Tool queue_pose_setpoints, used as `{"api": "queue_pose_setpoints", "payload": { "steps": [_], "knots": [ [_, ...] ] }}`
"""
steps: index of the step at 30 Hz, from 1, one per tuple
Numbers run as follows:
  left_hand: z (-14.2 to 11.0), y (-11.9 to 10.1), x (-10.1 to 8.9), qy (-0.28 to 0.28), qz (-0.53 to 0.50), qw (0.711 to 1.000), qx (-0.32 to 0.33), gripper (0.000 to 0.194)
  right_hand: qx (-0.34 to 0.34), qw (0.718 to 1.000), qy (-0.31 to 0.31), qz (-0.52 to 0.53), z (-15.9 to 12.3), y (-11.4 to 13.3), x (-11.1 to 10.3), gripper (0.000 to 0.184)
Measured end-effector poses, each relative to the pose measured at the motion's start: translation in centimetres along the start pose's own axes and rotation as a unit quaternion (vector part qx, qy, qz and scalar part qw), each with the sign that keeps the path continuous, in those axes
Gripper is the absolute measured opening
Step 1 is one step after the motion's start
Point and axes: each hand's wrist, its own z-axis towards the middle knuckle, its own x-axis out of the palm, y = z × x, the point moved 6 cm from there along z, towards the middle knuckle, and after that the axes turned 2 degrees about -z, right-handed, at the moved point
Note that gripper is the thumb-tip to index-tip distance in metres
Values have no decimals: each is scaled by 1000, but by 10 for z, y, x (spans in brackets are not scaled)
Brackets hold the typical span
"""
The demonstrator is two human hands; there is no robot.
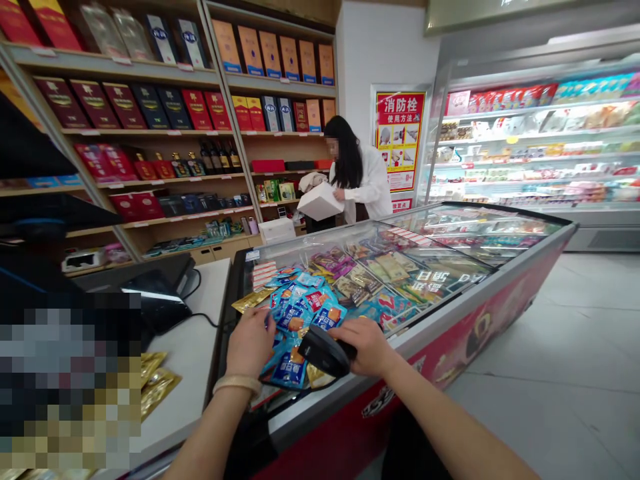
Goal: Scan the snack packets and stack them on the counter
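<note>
Over the near end of a glass-topped chest freezer (pixel 450 317), one left hand (pixel 250 341) and one right hand (pixel 363 347), both bare, work above a heap of blue foil snack packets (pixel 295 319).

Left hand: fingers curled downward onto the packets; whether they pinch one, cannot be told. Beige wristband (pixel 237 385) on the wrist.

Right hand: closed around a black handheld barcode scanner (pixel 324 351), its nose angled down toward the packets and just beside the left hand.

Packets: loose pile at the near left of the freezer, whether on or under the glass cannot be told. Mixed assorted sachets (pixel 373 273) spread farther along. Red front panel (pixel 340 433) below.

Left of the freezer: white counter (pixel 185 353) bearing gold foil sachets (pixel 157 387) and a black card terminal (pixel 155 300).

Far side: a co-worker in a white coat (pixel 363 180), hands on a white carton (pixel 320 201). Behind, wooden shelves (pixel 120 107) of boxed liquor and gift sets; red fire-hydrant instruction poster (pixel 400 133) on the wall.

Far right: lit refrigerated display case (pixel 540 140) of packaged goods. Near right: pale tile floor (pixel 550 373).
</note>
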Motion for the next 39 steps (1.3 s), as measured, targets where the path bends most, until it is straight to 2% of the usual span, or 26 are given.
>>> {"api": "queue_pose_setpoints", "payload": {
  "steps": [2,3,5,6,8,10,12,14,17,23,25,28,30,33,36,39],
  "knots": [
    [-3,14,-17,-89,-119,987,-59,21,4,1000,-7,-1,1,1,-2,33],
    [-6,23,-23,-123,-195,967,-109,22,8,1000,-10,-4,2,1,-4,33],
    [-18,37,-26,-159,-361,891,-224,25,18,1000,-13,-7,4,2,-6,32],
    [-25,40,-24,-162,-439,842,-269,27,21,1000,-15,-6,5,3,-7,31],
    [-34,36,-21,-149,-558,752,-318,27,23,1000,-18,0,9,5,-9,32],
    [-40,28,-20,-124,-625,697,-329,24,18,1000,-19,11,12,7,-9,33],
    [-44,22,-19,-105,-658,666,-334,23,16,1000,-11,20,16,9,-7,33],
    [-46,20,-18,-97,-673,655,-330,25,18,1000,2,24,18,10,-4,34],
    [-48,21,-17,-106,-681,656,-306,32,28,999,17,20,21,15,-5,35],
    [-55,27,-12,-149,-686,647,-297,37,108,994,-13,-18,30,26,-28,38],
    [-58,31,-10,-168,-679,648,-302,40,146,989,6,-29,33,25,-31,41],
    [-56,34,-8,-171,-665,666,-290,44,184,981,58,-21,39,15,-25,37],
    [-53,37,-7,-168,-654,683,-279,45,182,980,83,10,46,6,-17,35],
    [-45,43,-5,-179,-637,696,-279,42,152,981,104,59,60,-6,-6,45],
    [-37,48,-2,-202,-631,692,-286,37,122,985,110,61,72,-15,3,47],
    [-31,46,1,-229,-641,675,-286,37,108,988,101,39,78,-18,14,46]
  ]
}}
